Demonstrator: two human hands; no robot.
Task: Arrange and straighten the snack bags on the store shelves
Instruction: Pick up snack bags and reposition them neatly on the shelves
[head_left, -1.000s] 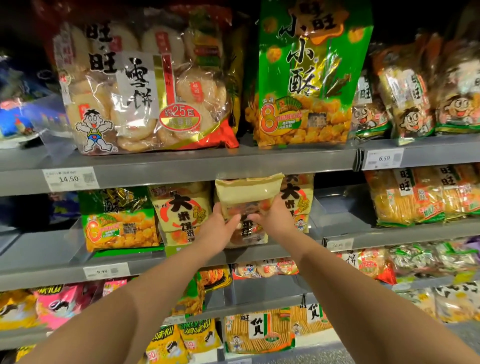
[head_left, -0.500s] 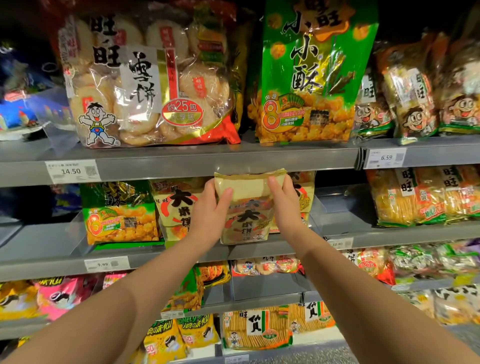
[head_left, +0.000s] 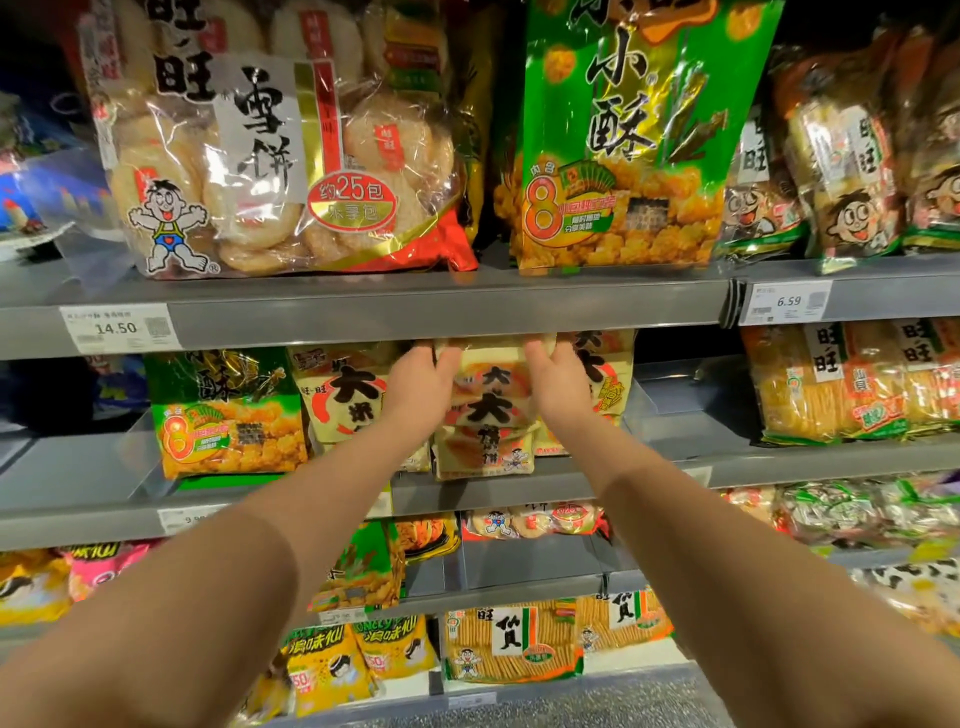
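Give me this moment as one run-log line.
left hand: grips beige rice-cracker bag, left edge | right hand: grips its right edge | bag: upright at middle shelf front

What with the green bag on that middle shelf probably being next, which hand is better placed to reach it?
Left, probably. The left hand holds the beige bag at its left edge, on the side nearer the green bag. The right hand would have to cross the beige bag.

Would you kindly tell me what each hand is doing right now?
Left hand: holding the beige cracker bag by its left side.
Right hand: holding the same bag by its right side.
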